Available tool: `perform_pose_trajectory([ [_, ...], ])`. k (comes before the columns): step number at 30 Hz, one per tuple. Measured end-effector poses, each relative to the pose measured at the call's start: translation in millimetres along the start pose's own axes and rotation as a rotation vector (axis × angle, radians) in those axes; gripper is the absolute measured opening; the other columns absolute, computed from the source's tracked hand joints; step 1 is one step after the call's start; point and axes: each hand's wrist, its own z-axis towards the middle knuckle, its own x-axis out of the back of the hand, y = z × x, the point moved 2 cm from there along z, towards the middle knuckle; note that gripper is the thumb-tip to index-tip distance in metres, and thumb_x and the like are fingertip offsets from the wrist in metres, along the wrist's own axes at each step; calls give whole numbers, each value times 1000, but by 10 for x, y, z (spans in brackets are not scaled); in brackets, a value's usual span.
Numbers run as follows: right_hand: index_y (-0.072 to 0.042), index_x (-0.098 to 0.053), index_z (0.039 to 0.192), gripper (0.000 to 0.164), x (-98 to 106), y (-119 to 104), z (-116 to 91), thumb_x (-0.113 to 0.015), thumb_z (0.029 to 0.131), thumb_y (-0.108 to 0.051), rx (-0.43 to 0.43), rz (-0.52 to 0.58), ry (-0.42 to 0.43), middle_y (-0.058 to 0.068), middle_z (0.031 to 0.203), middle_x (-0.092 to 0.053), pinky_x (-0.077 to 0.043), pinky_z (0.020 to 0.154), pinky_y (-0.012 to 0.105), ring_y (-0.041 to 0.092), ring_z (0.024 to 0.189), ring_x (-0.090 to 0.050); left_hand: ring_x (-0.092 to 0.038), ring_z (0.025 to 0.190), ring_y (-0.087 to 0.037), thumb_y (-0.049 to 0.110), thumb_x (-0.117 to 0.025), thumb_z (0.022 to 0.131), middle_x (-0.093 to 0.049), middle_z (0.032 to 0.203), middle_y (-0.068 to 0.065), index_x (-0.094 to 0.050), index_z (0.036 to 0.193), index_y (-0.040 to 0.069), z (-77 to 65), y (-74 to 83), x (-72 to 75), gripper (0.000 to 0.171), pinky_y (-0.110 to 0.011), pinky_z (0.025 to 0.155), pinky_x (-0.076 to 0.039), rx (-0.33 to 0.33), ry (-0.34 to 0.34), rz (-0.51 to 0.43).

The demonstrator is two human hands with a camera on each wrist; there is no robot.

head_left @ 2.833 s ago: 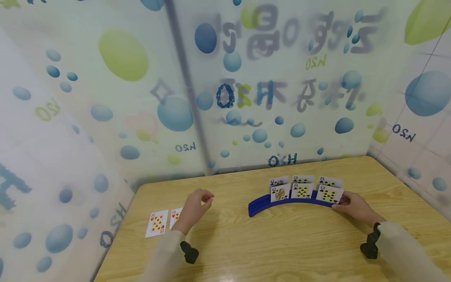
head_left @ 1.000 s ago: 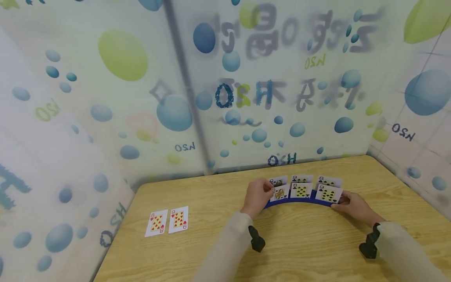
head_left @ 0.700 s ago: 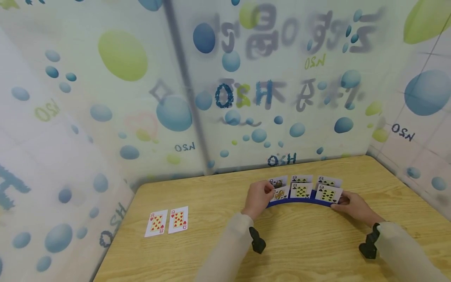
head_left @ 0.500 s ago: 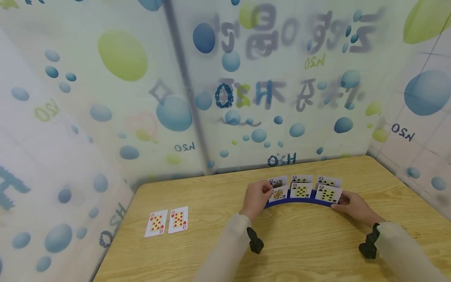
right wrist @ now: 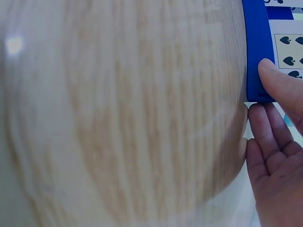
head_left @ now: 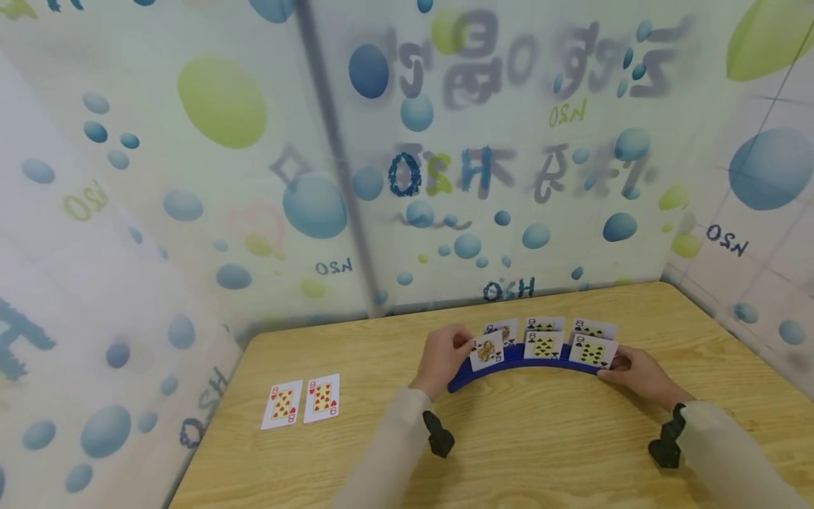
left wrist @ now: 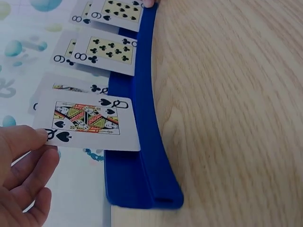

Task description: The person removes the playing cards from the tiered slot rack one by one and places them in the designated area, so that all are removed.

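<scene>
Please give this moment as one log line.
left hand: pinches queen of spades; right hand: holds blue card rack; eight of hearts, nine of hearts: on table

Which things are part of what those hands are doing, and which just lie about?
In use:
left hand, pinching the queen of spades
right hand, gripping the blue rack
five more cards in the rack

Seemingly lying about:
eight of hearts
nine of hearts
</scene>
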Motion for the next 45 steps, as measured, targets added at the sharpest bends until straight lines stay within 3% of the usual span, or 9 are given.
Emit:
perform_pose_trajectory([
  [4,20,-42,119,59,11,-30,-15,-69,83,-18,-6,-5,-4,17,94,-61,-49,66,31,24,84,-58,-57,72,-4,11,-65,86,-63,80,7,-68,87,12,9,-55,79,4,-19,65,-47,-3,-41,9],
  [10,21,-42,118,59,16,-51,-21,-69,82,-18,-10,-10,-5,18,93,-60,-48,66,31,26,84,-58,-57,73,-7,13,-63,87,-64,81,5,-67,90,12,7,-121,240,5,-22,66,-47,-74,-90,25],
  [20,21,-42,118,59,28,-69,-27,-69,82,-17,-4,-15,-5,18,93,-60,-48,66,31,26,84,-58,-58,74,-8,14,-63,87,-64,82,4,-67,90,11,4,-225,625,5,-25,66,-48,-101,-114,57],
  [33,21,-41,119,59,25,-79,-30,-69,83,-16,-19,-18,-7,20,95,-60,-49,68,33,26,85,-58,-60,80,-13,11,-64,86,-64,85,2,-66,88,10,-80,-487,1168,3,-33,73,-50,-53,-101,145],
  [45,21,-41,119,60,12,-75,-20,-69,83,-18,-18,-17,-7,20,95,-60,-49,68,33,26,85,-58,-58,74,-14,6,-65,84,-63,80,-1,-66,87,4,-217,-798,1558,4,-34,68,-49,-11,-134,230],
])
